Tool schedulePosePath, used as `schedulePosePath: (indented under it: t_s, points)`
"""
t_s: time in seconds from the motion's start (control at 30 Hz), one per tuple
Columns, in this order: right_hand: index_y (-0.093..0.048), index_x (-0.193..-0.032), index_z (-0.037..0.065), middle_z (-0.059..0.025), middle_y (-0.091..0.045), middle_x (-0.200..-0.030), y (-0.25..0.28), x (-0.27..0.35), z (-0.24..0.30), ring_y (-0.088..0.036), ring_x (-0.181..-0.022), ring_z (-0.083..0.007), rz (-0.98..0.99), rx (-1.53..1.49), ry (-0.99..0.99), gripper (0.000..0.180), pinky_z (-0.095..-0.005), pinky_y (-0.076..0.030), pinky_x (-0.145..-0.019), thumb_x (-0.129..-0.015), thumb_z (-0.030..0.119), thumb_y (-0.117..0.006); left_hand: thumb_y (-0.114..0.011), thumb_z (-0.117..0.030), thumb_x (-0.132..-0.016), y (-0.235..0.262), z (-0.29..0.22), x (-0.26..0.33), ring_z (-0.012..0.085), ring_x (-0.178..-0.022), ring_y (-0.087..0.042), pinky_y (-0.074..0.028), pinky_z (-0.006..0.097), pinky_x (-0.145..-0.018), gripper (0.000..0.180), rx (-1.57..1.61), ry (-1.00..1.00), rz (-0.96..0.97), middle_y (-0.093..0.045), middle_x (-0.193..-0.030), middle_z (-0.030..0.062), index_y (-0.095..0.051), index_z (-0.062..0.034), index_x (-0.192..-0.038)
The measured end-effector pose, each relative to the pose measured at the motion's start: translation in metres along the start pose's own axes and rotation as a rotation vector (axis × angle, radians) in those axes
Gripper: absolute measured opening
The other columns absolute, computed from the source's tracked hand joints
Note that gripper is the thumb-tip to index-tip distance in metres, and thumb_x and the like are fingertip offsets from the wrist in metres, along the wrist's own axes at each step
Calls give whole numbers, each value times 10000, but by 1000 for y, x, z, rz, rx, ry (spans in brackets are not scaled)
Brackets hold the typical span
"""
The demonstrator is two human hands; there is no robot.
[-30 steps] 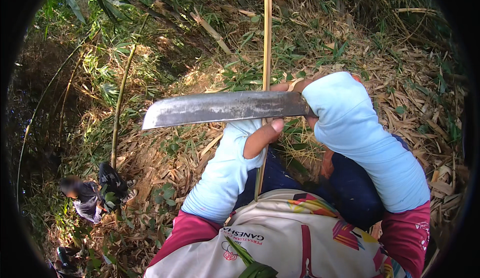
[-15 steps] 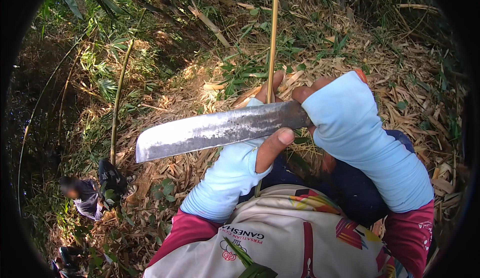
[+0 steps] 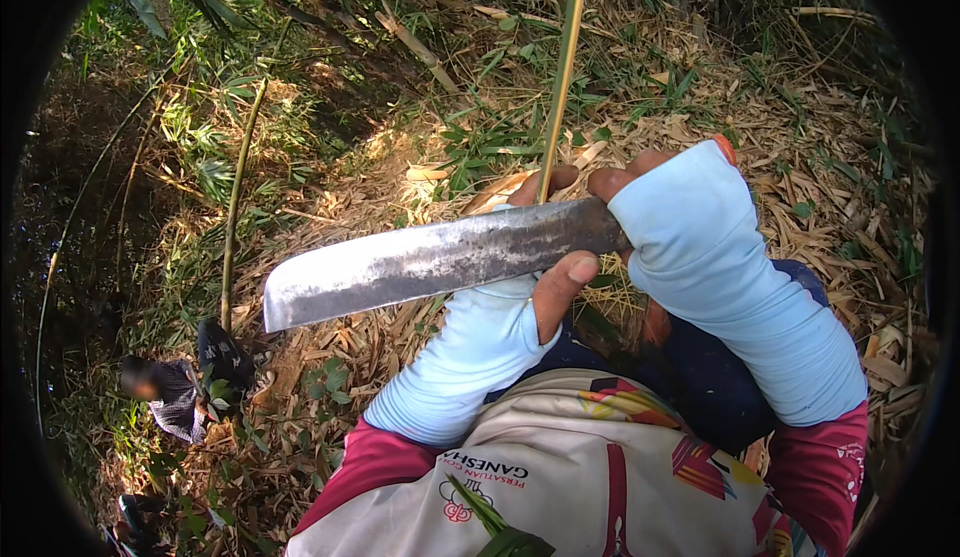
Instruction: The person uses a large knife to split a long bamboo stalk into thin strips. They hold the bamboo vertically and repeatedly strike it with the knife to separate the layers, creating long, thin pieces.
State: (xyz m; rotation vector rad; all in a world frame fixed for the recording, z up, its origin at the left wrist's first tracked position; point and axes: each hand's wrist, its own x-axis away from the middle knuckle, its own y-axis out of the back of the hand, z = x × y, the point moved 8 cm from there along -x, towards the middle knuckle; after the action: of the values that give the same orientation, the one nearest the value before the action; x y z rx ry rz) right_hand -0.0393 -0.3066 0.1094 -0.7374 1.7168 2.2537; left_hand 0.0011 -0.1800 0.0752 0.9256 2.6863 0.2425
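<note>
A machete with a broad, dark-stained blade lies across the middle of the view, its squared tip to the left. My right hand, in a light blue sleeve, is closed at its handle end; the handle itself is hidden. Behind the blade a long, thin bamboo strip rises and leans slightly right. My left hand is closed around the strip, its fingers beyond the blade and its thumb on the near side, close to the blade's lower edge. The blade hides most of that grip.
Dry leaf litter and green plants cover the ground. A bamboo pole stands at the left, near a person sitting low. A cut stem leans at the back. A green leaf overlaps my shirt front.
The strip's upper end has tipped to the right. The machete's tip has shifted slightly left and down, and my left thumb has moved a little right. Both grips stay closed.
</note>
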Motion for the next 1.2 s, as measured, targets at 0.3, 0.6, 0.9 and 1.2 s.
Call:
schedulePosePath:
  t_s: [0.3,0.6,0.9,1.2]
  points:
    - [-670,-960,182,-45,-617,-717,-2,0,0,-636,-627,-221,30,52,-8,176,-424,-400,-531,-806,229,-597,-728,-205,-871,0,-3,2,152,-941,-601,-475,302,-854,450,-24,1,-66,-650,-995,83,-517,-11,-1219]
    - [-665,-945,180,-30,-612,-705,-5,-1,-6,-626,-583,-217,20,152,-11,171,-422,-398,-521,-809,255,-594,-733,-209,-878,3,3,5,167,-856,-625,-491,308,-767,297,-178,10,-197,-664,-933,77,-624,-18,-1078]
    - [-650,-815,143,-47,-596,-637,-26,-7,-20,-637,-587,-233,4,193,-14,111,-408,-406,-500,-746,219,-609,-717,-313,-879,0,31,-5,171,-696,-544,-440,316,-658,340,-154,-6,-202,-595,-787,53,-639,-28,-1048]
    - [-626,-827,61,-192,-628,-760,-2,-23,-90,-625,-754,-401,67,139,-352,122,-438,-490,-684,-707,43,-632,-709,-232,-864,-4,71,13,160,-684,-468,-391,305,-649,305,-222,142,-24,-490,-740,37,-564,-10,-1015]
